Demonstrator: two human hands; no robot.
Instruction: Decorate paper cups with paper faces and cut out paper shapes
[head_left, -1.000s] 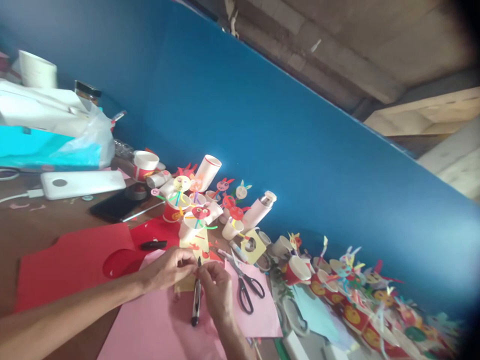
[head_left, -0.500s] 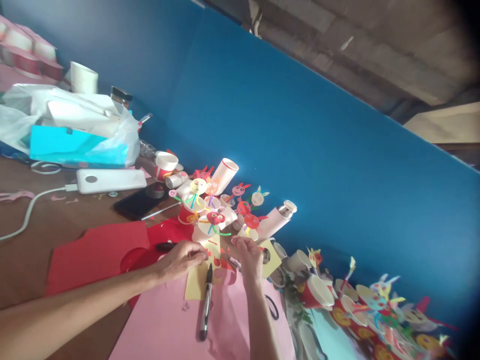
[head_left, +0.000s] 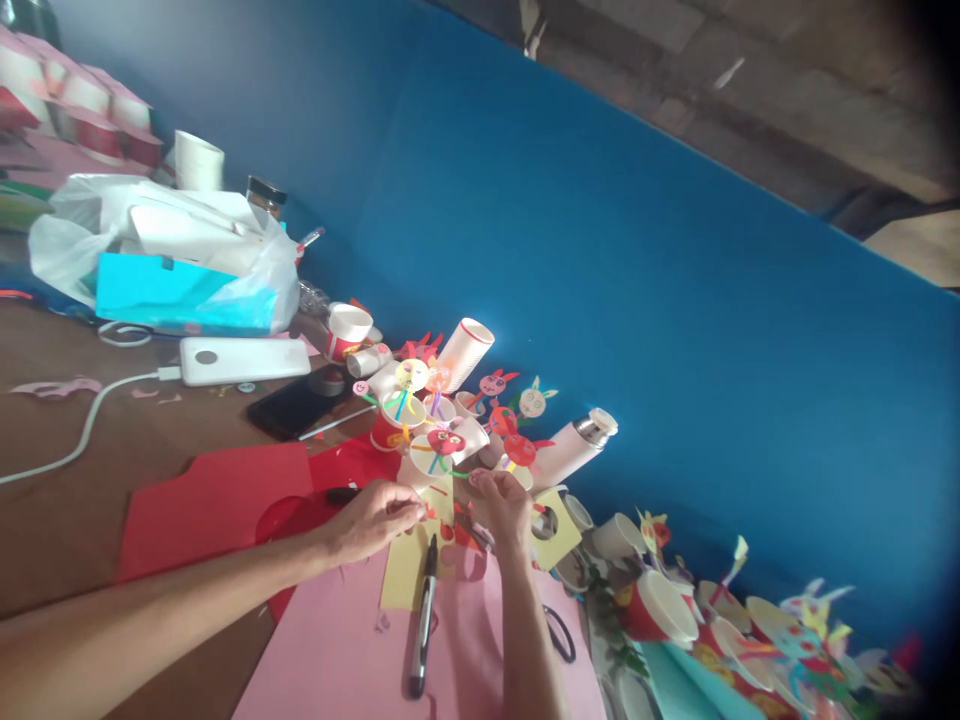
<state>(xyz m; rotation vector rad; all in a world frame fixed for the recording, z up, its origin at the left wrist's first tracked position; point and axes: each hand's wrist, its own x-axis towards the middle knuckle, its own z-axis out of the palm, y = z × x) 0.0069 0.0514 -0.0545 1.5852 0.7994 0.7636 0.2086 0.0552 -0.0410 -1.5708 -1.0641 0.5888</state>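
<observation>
Pink paper disc (head_left: pixel 474 479), tiny and mostly covered, sat right at the tips of the right hand (head_left: pixel 508 505), thumb and forefinger pinched closed on its edge! It poked out to the left of that grip, too round and too hidden to show a long axis, and just beside it lay the end of the green strip (head_left: pixel 455 474), stretching sideways from the white paper cup (head_left: pixel 415 472) with the red paper face (head_left: pixel 446 441); touching or apart, I couldn't tell. Right hand was clearly the nearer. Over on the other side, the left hand (head_left: pixel 373 520) hung with fingers curled above the yellow paper (head_left: pixel 403 570), its hold, if any, impossible to make out. Between the forearms, the black-and-silver marker (head_left: pixel 424 622) pointed away, tip outward.
</observation>
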